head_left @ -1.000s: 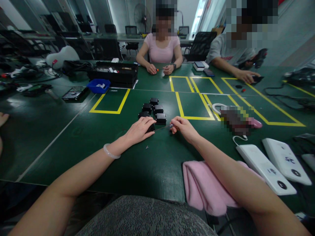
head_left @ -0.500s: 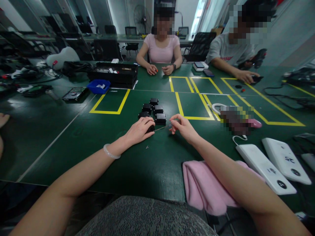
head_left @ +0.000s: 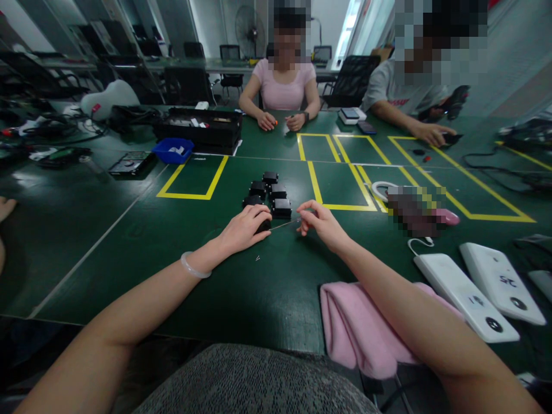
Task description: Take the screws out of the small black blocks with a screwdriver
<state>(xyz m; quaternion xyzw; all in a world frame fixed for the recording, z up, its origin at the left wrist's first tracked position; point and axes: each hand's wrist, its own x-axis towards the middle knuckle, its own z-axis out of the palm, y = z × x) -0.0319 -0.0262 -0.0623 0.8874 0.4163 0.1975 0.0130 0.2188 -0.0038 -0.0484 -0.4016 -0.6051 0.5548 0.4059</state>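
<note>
My left hand (head_left: 245,229) is closed over a small black box-shaped part (head_left: 264,225), pressing it against the green table (head_left: 276,287). The fingers of my right hand (head_left: 318,223) pinch the handle end of a thin screwdriver (head_left: 285,223). Its shaft points left and its tip meets the right side of the held part, close to my left fingertips. Just beyond my left hand stand several similar black boxes (head_left: 282,207) in two loose rows. Two tiny screws (head_left: 257,258) lie on the tabletop nearer to me.
A pink cloth (head_left: 357,328) lies under my right forearm, beside white power banks (head_left: 468,299). At the back left are a blue tray (head_left: 173,150), a black bin (head_left: 198,138) and a hard drive (head_left: 131,165). Two people (head_left: 284,86) sit opposite; yellow tape (head_left: 349,207) marks the table.
Both hands stay in place. My right fingers and the screwdriver handle have shifted very slightly; the black part looks a little turned under my left hand.
</note>
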